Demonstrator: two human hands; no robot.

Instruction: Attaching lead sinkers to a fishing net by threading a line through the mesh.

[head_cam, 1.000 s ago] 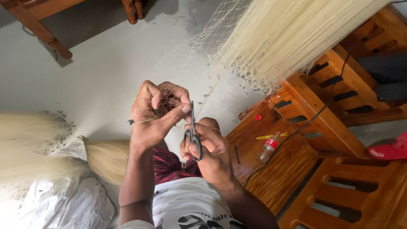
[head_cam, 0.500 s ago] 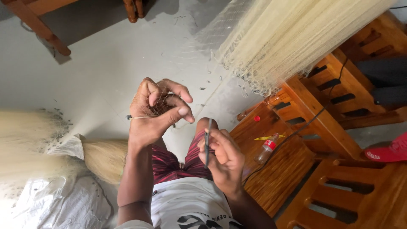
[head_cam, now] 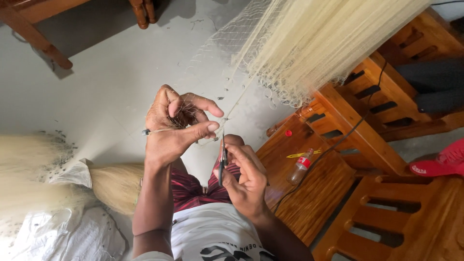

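- Pale net twine (head_cam: 237, 104) is pinched in the left hand (head_cam: 174, 126), running up-right to the hanging net (head_cam: 309, 43).
- Scissors (head_cam: 222, 162) are gripped upright in the right hand (head_cam: 244, 181), just below-right of the left hand.

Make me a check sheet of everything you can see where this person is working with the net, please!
Surface: pale grey floor, small dark bits scattered at left.
Job's things: fishing net, pale, hanging from upper right, a strand running to the left hand; scissors, seen edge-on.
Clutter: plastic bottle, red cap and yellow strip on the wooden bench; heaped net and white sack at left; red hat.
Grippers: left hand bunches net mesh; right hand grips the scissors.
Cables: black cable across the bench.
Surroundings: wooden chairs at right, wooden legs at top.
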